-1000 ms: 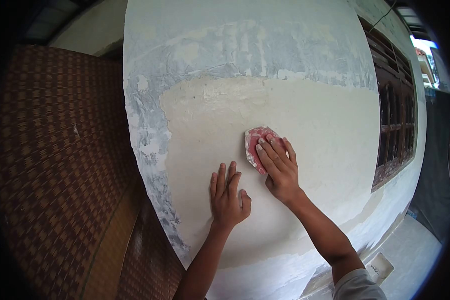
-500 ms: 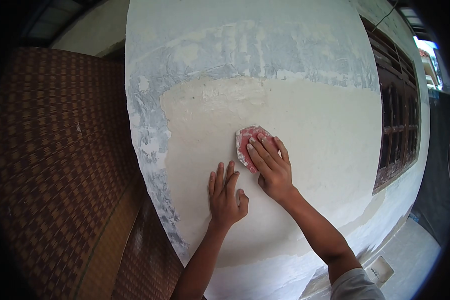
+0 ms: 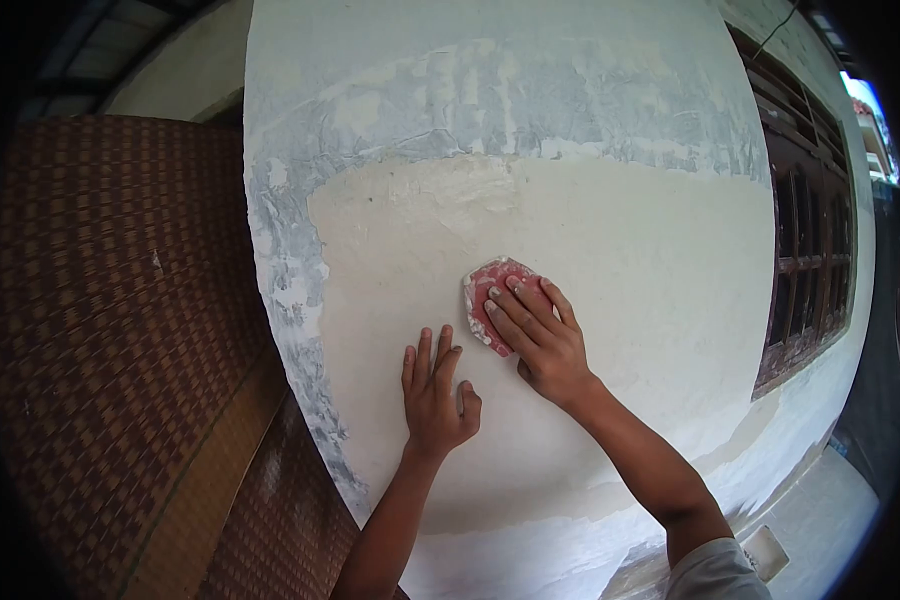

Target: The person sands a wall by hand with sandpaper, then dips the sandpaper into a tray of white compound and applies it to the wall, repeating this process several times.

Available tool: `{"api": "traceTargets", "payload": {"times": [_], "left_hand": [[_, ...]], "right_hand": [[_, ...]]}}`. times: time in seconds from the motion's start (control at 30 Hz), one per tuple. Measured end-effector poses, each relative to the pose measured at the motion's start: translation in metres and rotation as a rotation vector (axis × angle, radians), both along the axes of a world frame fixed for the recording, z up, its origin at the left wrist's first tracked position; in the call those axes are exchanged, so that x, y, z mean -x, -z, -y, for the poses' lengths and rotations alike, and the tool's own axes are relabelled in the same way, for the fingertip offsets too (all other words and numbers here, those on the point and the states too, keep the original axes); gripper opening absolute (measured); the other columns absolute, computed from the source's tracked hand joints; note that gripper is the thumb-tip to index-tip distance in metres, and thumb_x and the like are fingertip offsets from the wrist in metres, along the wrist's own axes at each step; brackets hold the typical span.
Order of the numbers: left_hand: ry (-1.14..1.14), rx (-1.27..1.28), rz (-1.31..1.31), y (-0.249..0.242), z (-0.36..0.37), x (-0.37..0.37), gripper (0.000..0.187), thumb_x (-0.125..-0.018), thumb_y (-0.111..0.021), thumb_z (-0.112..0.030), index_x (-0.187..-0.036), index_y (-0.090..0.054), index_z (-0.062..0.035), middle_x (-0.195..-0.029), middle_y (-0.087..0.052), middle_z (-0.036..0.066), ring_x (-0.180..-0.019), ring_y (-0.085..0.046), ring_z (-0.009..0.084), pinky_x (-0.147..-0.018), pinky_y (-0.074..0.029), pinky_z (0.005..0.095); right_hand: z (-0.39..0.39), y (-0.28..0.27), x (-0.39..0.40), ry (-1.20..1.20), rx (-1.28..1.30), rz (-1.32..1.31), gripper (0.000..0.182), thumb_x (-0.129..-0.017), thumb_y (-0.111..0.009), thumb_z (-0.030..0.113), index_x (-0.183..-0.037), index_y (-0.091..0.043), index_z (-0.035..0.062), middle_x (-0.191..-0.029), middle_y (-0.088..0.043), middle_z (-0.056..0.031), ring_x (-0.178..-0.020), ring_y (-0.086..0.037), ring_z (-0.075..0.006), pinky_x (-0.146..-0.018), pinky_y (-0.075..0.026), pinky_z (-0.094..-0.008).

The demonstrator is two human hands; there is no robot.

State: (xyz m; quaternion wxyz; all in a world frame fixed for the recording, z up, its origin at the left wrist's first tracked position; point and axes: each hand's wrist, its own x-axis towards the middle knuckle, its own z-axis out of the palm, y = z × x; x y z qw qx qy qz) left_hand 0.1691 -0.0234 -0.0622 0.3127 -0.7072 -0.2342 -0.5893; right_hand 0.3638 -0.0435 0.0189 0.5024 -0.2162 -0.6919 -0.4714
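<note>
Reading the view as a clock face with the red pad (image 3: 480,290) at its hub, the nearest thing is a grey sleeve (image 3: 715,577) at five o'clock, low on the right arm. From it the bare forearm runs up to the right hand (image 3: 542,340), just off the hub towards four o'clock. This hand holds the red pad against the wall (image 3: 640,300), its fingers laid side by side across the pad's outer face; how far the thumb wraps round the edge cannot be told. The pad has angled corners, and white paste is smeared over its face and thick along its left rim.

At seven o'clock, near the pad but apart from it, the left hand (image 3: 437,412) rests on the wall, fingers open and slightly spread, with nothing held in them.

Around both hands the wall is a smooth, cream-coloured patch. At twelve o'clock it gives way to a rough band of grey and white, and a similar mottled strip follows the wall's edge at nine o'clock. Beyond that edge stands a brown woven screen (image 3: 120,300). Between four and five o'clock, a shallow pale tray (image 3: 766,553) lies on a grey ledge (image 3: 825,505).

Farther off, between two and three o'clock, a brown wooden window (image 3: 810,220) is set into the wall. A thin wire (image 3: 776,34) hangs above it.
</note>
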Motion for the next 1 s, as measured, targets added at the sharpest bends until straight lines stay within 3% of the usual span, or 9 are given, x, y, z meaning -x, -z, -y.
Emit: {"api": "traceTargets", "payload": {"times": [0.07, 0.17, 0.23, 0.33, 0.5, 0.6, 0.83, 0.9, 1.0], "left_hand": [[-0.017, -0.008, -0.003, 0.0, 0.0, 0.0, 0.05, -0.09, -0.054, -0.012, -0.137, -0.049, 0.0009, -0.153, -0.053, 0.028, -0.152, -0.037, 0.046, -0.124, -0.021, 0.0613], [-0.03, -0.002, 0.013, 0.002, -0.003, -0.001, 0.05, -0.089, -0.054, -0.012, -0.137, -0.049, 0.0011, -0.153, -0.053, 0.028, -0.152, -0.037, 0.0463, -0.124, -0.021, 0.0619], [-0.026, 0.008, 0.018, 0.003, -0.003, -0.001, 0.051, -0.088, -0.055, -0.012, -0.137, -0.05, 0.0014, -0.153, -0.053, 0.028, -0.152, -0.037, 0.0464, -0.124, -0.02, 0.0623], [-0.034, 0.031, 0.025, 0.003, -0.001, -0.002, 0.052, -0.087, -0.055, -0.012, -0.136, -0.05, 0.0013, -0.153, -0.053, 0.028, -0.152, -0.036, 0.0461, -0.124, -0.021, 0.0622], [-0.017, 0.002, 0.031, 0.004, -0.001, -0.003, 0.052, -0.086, -0.055, -0.011, -0.136, -0.05, 0.001, -0.153, -0.053, 0.028, -0.151, -0.037, 0.0463, -0.123, -0.022, 0.0625], [-0.012, -0.008, 0.033, 0.001, -0.002, -0.003, 0.051, -0.086, -0.055, -0.011, -0.136, -0.05, 0.0006, -0.153, -0.054, 0.028, -0.151, -0.038, 0.0464, -0.123, -0.022, 0.0627], [-0.007, -0.01, 0.025, 0.003, -0.005, -0.001, 0.052, -0.087, -0.055, -0.009, -0.137, -0.049, -0.0008, -0.153, -0.054, 0.026, -0.151, -0.037, 0.0457, -0.123, -0.022, 0.0625], [-0.006, -0.01, 0.018, 0.001, -0.004, -0.001, 0.052, -0.087, -0.055, -0.009, -0.138, -0.049, -0.001, -0.154, -0.054, 0.026, -0.152, -0.037, 0.0453, -0.123, -0.023, 0.0624], [-0.002, -0.001, 0.013, 0.002, -0.002, 0.0, 0.052, -0.087, -0.055, -0.009, -0.138, -0.048, -0.0013, -0.154, -0.054, 0.025, -0.152, -0.038, 0.0447, -0.123, -0.023, 0.062]], "right_hand": [[0.007, -0.016, -0.003, -0.019, -0.026, -0.008, 0.053, -0.078, -0.066, -0.005, -0.129, -0.071, 0.0079, -0.138, -0.068, -0.0069, -0.141, -0.055, -0.0254, -0.122, -0.035, -0.0526], [0.0, -0.084, 0.008, -0.015, -0.192, -0.044, 0.052, -0.078, -0.066, -0.006, -0.128, -0.071, 0.0069, -0.138, -0.067, -0.0074, -0.14, -0.055, -0.0257, -0.122, -0.035, -0.0528], [-0.014, -0.107, 0.011, -0.012, -0.186, -0.072, 0.061, -0.074, -0.063, -0.012, -0.13, -0.071, 0.0095, -0.138, -0.068, -0.0067, -0.138, -0.058, -0.0262, -0.122, -0.032, -0.0526], [-0.027, -0.076, 0.0, 0.048, -0.153, -0.047, 0.053, -0.077, -0.066, -0.006, -0.129, -0.07, 0.0067, -0.14, -0.066, -0.0063, -0.14, -0.054, -0.0262, -0.122, -0.034, -0.054], [-0.004, 0.024, -0.023, 0.033, 0.001, -0.008, 0.054, -0.077, -0.066, -0.006, -0.129, -0.071, 0.0083, -0.137, -0.068, -0.0061, -0.138, -0.057, -0.0254, -0.122, -0.033, -0.0553], [0.012, 0.018, -0.024, 0.002, 0.004, -0.032, 0.054, -0.077, -0.065, -0.007, -0.129, -0.071, 0.0088, -0.134, -0.07, -0.0059, -0.137, -0.059, -0.0254, -0.121, -0.033, -0.0554], [-0.009, -0.091, -0.001, 0.088, -0.181, -0.145, 0.06, -0.077, -0.063, -0.01, -0.133, -0.069, 0.01, -0.137, -0.068, -0.0057, -0.138, -0.057, -0.0249, -0.12, -0.033, -0.0536], [-0.019, -0.085, 0.004, 0.124, -0.127, -0.138, 0.063, -0.075, -0.064, -0.009, -0.134, -0.069, 0.0105, -0.14, -0.067, -0.0054, -0.14, -0.055, -0.0247, -0.121, -0.033, -0.0538], [-0.012, -0.032, 0.007, 0.129, -0.044, -0.143, 0.064, -0.074, -0.065, -0.009, -0.135, -0.069, 0.0106, -0.142, -0.066, -0.0053, -0.141, -0.054, -0.0246, -0.121, -0.032, -0.054]]}}
